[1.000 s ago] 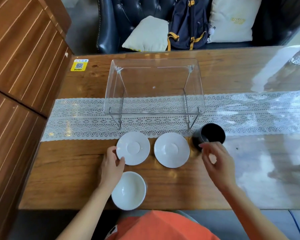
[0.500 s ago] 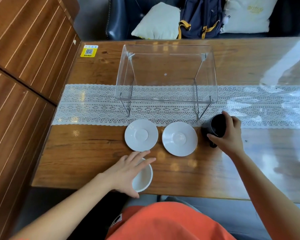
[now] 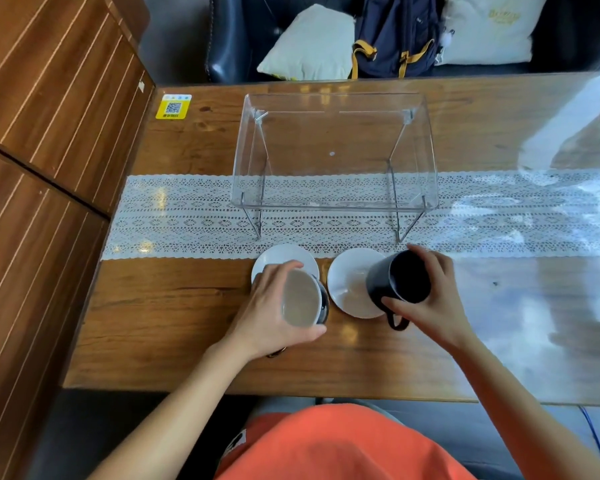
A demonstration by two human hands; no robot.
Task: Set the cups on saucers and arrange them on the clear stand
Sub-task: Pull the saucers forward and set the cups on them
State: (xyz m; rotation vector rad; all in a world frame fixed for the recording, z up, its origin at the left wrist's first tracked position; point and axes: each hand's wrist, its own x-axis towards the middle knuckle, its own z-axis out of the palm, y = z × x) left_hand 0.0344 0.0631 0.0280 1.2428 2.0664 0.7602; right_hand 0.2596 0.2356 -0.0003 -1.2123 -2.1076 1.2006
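Note:
Two white saucers lie side by side on the wooden table in front of the clear stand (image 3: 333, 105). My left hand (image 3: 267, 313) grips a cup with a white inside and dark outside (image 3: 300, 299), tilted and lifted over the near edge of the left saucer (image 3: 281, 256). My right hand (image 3: 430, 299) holds a black cup (image 3: 400, 280), tilted toward me above the right edge of the right saucer (image 3: 349, 285). Its handle hangs below my fingers. The stand's top is bare.
A white lace runner (image 3: 174, 216) crosses the table (image 3: 160, 317) under the stand. A wood-panelled wall (image 3: 42, 133) borders the left side. Behind the table a dark sofa holds pillows (image 3: 309, 43) and a navy backpack (image 3: 395, 32). A yellow sticker (image 3: 173, 106) marks the far-left corner.
My left hand closed on the white-lined cup and lifted it forward over the left saucer. My right hand raised the black cup and carried it left over the right saucer.

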